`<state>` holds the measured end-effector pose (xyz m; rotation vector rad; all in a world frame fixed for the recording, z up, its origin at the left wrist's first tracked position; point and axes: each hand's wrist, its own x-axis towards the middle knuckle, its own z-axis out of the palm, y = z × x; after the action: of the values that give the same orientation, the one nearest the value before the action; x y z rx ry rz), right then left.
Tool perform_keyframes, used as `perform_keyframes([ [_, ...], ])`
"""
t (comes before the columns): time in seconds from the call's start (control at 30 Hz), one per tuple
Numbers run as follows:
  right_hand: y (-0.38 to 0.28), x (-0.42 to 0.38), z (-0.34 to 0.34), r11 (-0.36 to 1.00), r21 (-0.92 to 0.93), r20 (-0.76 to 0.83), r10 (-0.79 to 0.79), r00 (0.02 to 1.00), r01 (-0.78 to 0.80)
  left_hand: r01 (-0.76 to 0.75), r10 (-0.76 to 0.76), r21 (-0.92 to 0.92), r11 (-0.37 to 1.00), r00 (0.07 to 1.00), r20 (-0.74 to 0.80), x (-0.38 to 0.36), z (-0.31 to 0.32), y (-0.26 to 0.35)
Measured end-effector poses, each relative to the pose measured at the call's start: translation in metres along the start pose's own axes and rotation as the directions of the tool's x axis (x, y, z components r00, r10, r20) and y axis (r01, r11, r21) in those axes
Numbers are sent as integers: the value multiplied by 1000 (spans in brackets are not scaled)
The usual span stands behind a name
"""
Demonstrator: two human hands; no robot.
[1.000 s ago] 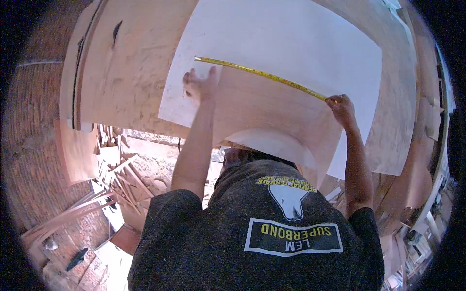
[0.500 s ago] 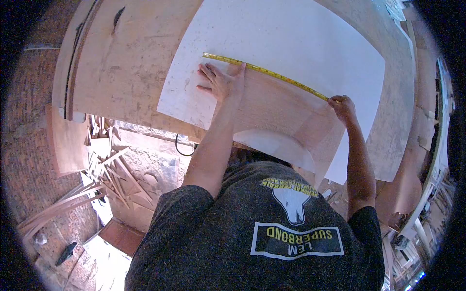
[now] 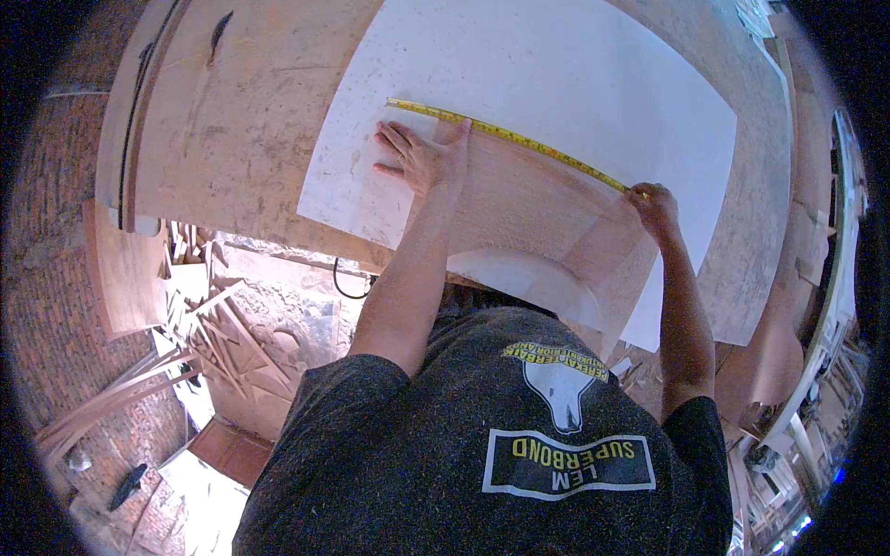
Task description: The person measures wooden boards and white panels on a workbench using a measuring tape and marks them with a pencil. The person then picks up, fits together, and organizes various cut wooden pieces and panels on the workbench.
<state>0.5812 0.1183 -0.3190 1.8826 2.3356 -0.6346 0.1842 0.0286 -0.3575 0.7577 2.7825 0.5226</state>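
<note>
A yellow tape measure (image 3: 538,145) stretches across a reddish-brown wooden board (image 3: 519,195) that lies on a large white sheet (image 3: 612,79). My left hand (image 3: 428,165) rests flat with its fingers spread over the board's left end, its thumb touching the tape's lower edge. The tape's left end reaches past the board onto the white sheet. At the other end, my right hand (image 3: 654,206) has its fingers closed around the tape measure; whatever case sits in the palm is hidden. A pale curved shape (image 3: 528,276) shows on the near part of the board.
The white sheet lies on a wide, worn wooden tabletop (image 3: 250,120). Thin wood offcuts (image 3: 213,324) are heaped on the floor at left, with a brick-patterned surface (image 3: 56,241) beyond. More wood pieces (image 3: 769,491) lie at the lower right. A black cable loop (image 3: 337,281) hangs at the table edge.
Both hands keep their places on the board and tape. The view has shifted only very slightly, and the tape's left end appears marginally higher.
</note>
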Motion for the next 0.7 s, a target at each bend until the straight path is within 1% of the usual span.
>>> perform_keyframes([
  [0.1, 7, 7, 7, 999, -15, 4, -32, 999, 32, -1, 1, 39, 999, 1000, 8, 3, 0, -2],
  [0.17, 17, 12, 10, 998, -37, 3, -45, 999, 45, -7, 6, 36, 999, 999, 50, 9, 15, -9],
  [0.23, 4, 7, -1, 995, 76, 46, 57, 997, -61, -32, 36, 71, 997, 998, -52, 10, 30, -15],
  [0.27, 16, 10, 3, 997, 55, 6, -50, 999, 50, -37, 39, 34, 999, 997, -64, 10, 30, -12],
  [0.3, 2, 5, -13, 996, 79, 61, 28, 998, -33, -38, 37, -4, 999, 996, -80, 10, 29, -11],
  [0.37, 16, 4, -18, 995, 100, 8, -22, 1000, 21, -10, 11, 27, 1000, 999, -44, 4, 17, -1],
  [0.47, 20, -1, -29, 999, -1, -26, 54, 998, -54, 8, -8, 12, 1000, 1000, 18, 3, 7, 1],
  [0.57, 23, -7, -38, 990, 101, 6, 102, 995, -102, -2, 3, 33, 999, 1000, -15, 9, 18, -3],
  [0.67, 37, -9, -28, 997, 63, -23, 53, 998, -52, -23, 23, -43, 999, 1000, -4, 4, 14, -4],
  [0.7, 37, -8, -26, 995, 78, -14, 64, 998, -63, -12, 12, -23, 1000, 1000, 2, 4, 15, -2],
])
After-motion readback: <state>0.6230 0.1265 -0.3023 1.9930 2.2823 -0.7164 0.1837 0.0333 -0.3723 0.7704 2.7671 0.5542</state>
